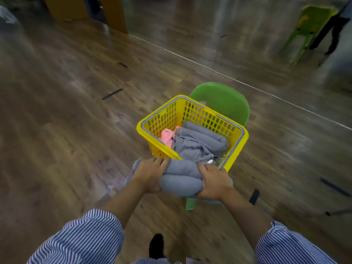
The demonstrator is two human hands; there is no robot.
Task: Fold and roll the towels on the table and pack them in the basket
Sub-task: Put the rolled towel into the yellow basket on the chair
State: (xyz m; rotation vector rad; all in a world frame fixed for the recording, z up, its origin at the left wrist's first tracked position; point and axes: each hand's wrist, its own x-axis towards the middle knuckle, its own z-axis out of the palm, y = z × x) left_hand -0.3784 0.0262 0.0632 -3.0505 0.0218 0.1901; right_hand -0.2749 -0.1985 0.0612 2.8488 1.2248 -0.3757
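My left hand [150,175] and right hand [213,182] each grip one end of a rolled grey towel [181,178], fingers curled round it, holding it at the near rim of the yellow basket [165,119].

Around that, largest first: the wooden floor [66,111] fills nearly everything I can see — dark, glossy planks, blurred toward the edges, with a pale line [238,80] running diagonally across the far side. Tan furniture panels [114,14] stand at the far left. A green chair [226,100] carries the basket on its seat, its backrest rising just behind the far wall of the basket. A second, lime-coloured chair [306,29] stands well apart at the far right, and beside it a person's dark legs [331,33], too smeared to make out further.

Inside the basket lie more grey towels [200,143], loosely heaped, with a pink cloth [167,137] tucked at the left side. My striped sleeves [83,239] frame the bottom — a dark shoe [156,244] shows between them. Short black marks [112,94] dot the floor.
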